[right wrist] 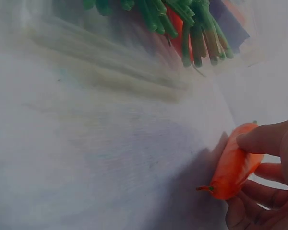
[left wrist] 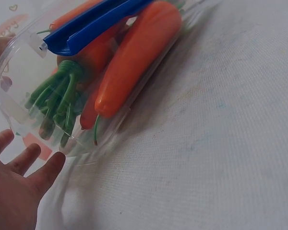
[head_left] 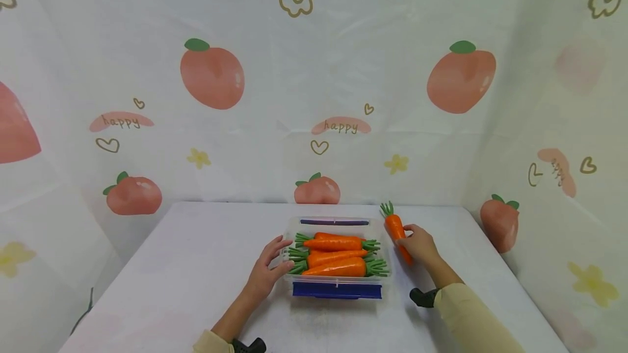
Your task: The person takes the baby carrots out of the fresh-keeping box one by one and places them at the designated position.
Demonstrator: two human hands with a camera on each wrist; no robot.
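Observation:
A clear plastic box [head_left: 289, 227] with blue latches holds several orange carrots [head_left: 338, 267] with green tops, lying crosswise. My left hand [head_left: 265, 271] is at the box's left side, fingers spread; in the left wrist view the hand [left wrist: 24, 182] has its fingertips by the clear wall. To the right of the box, my right hand [head_left: 423, 244] grips a single carrot [head_left: 394, 226], whose green top points away from me. The right wrist view shows this carrot [right wrist: 233, 165] between the thumb and fingers of the hand [right wrist: 273, 167], close above or on the table.
The white table [head_left: 196, 266] reaches back to a white curtain [head_left: 275, 70] printed with fruit, flowers and hearts. A blue latch [head_left: 338, 290] hangs along the box's near side, and another [head_left: 334, 222] lies along its far side.

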